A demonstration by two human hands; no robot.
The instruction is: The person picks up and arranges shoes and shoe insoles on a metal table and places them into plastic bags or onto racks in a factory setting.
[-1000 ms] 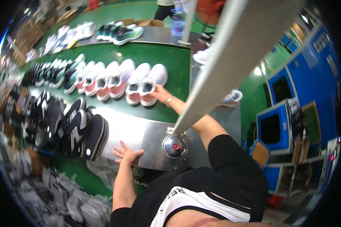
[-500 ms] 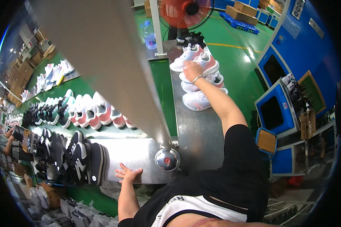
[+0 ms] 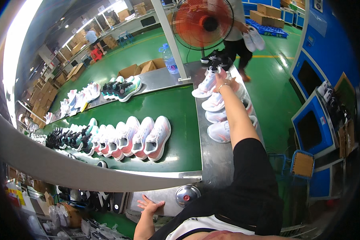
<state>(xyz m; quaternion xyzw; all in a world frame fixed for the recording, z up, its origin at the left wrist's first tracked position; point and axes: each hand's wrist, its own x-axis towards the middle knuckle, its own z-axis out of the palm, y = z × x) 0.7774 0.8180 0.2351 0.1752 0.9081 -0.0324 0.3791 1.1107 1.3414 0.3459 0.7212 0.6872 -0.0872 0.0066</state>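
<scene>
Left hand [image 3: 150, 206]: fingers spread, palm down on the metal worktop [image 3: 169, 194], just beside a domed metal bell [image 3: 188, 195] with red centre. White-and-pink sneakers [image 3: 157, 138] stand in a row on the green belt [image 3: 184, 116] beyond. More white-and-pink sneakers [image 3: 205, 86] lined along the right-hand worktop; right hand [image 3: 223, 82] at the farthest pair, fingers bent over it, cannot tell whether closed on it. Black shoes [image 3: 222, 62] just past. Clear bottle [image 3: 170, 62], blue-capped, upright at the far edge; fill level unclear. Open cardboard cartons [image 3: 147, 67] behind, contents hidden. Co-worker beside the red fan [image 3: 202, 23] carries white shoes [image 3: 255, 39]. Farther: blue pallet [image 3: 270, 29] bearing cartons [image 3: 267, 17].
</scene>
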